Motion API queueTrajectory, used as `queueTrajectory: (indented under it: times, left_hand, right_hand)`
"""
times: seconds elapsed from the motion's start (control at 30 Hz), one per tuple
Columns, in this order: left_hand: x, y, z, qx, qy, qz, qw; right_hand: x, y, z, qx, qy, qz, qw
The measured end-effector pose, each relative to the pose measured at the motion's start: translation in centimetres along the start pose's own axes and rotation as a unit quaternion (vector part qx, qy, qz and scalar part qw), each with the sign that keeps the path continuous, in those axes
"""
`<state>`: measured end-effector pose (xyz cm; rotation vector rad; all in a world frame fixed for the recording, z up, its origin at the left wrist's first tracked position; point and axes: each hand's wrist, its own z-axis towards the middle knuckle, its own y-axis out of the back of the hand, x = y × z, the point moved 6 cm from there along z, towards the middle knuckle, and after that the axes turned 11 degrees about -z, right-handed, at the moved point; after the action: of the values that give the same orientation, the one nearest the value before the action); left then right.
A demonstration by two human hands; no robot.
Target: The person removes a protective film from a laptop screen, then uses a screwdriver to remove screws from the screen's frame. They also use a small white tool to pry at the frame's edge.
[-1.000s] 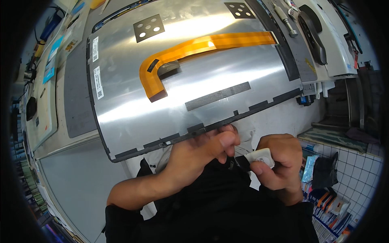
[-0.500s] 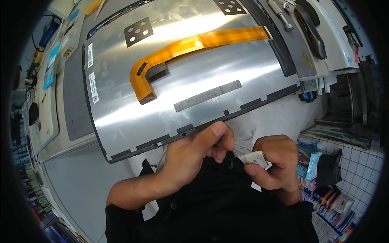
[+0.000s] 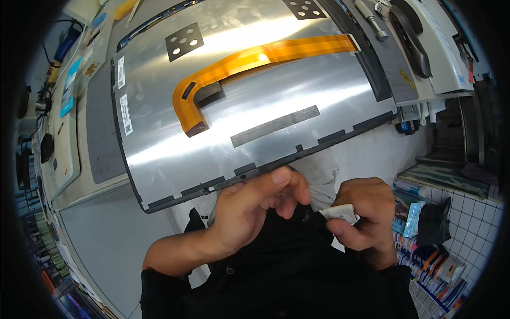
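"Head view: state the largest item and its handling."

"Metal-backed panel (image 3: 260,98), lying on the grey mat (image 3: 106,143). Judged thin, stiff, smooth, manageable in weight and liable to crack if flexed. Best held at opposite sides by its dark rim (image 3: 372,122)."

"Attachments?"

"Orange ribbon cable (image 3: 239,61) across the metal. Judged soft and easily creased; unsuitable as a grip."

"Hands?"

"Left hand (image 3: 252,204) half curled just beside the panel's near edge; whether it touches or grips anything cannot be told. Right hand (image 3: 366,210) pinches a small white piece (image 3: 342,212) between thumb and bent fingers, nearer the person than that edge. Piece partly hidden; judged light, best held by its flat sides."

"Edges and room?"

"Near edge appears to overhang the bench (image 3: 74,192); movement toward the person looks least hindered. Screwdriver-like tool (image 3: 372,20) beside the panel's right side limits sideways movement."
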<state>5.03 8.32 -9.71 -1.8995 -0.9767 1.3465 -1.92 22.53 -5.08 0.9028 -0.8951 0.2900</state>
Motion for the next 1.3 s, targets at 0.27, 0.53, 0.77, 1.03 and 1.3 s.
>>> queueTrajectory:
  times: [0.27, 0.53, 0.77, 1.03, 1.3]
  left_hand:
    - [0.5, 1.6, -1.1, 0.040, 0.010, 0.028, 0.999]
    - [0.2, 4.8, -1.6, 0.020, 0.019, 0.237, 0.971]
    - [-1.0, 5.7, -1.4, 0.009, -0.036, 0.350, 0.936]
    - [-2.0, 3.4, -2.7, 0.117, -0.027, 0.060, 0.991]
    - [-2.5, 3.3, -3.2, 0.112, 0.016, 0.066, 0.991]
  right_hand:
    - [0.2, -0.2, 0.3, 0.005, 0.026, 0.021, 0.999]
    - [0.5, -0.6, 1.2, -0.017, -0.036, -0.031, 0.999]
    - [0.7, -1.7, 2.4, -0.032, -0.140, 0.022, 0.989]
    - [1.1, -3.0, 3.0, -0.023, -0.199, 0.046, 0.979]
    - [1.2, -3.2, 3.1, -0.031, -0.243, 0.084, 0.966]
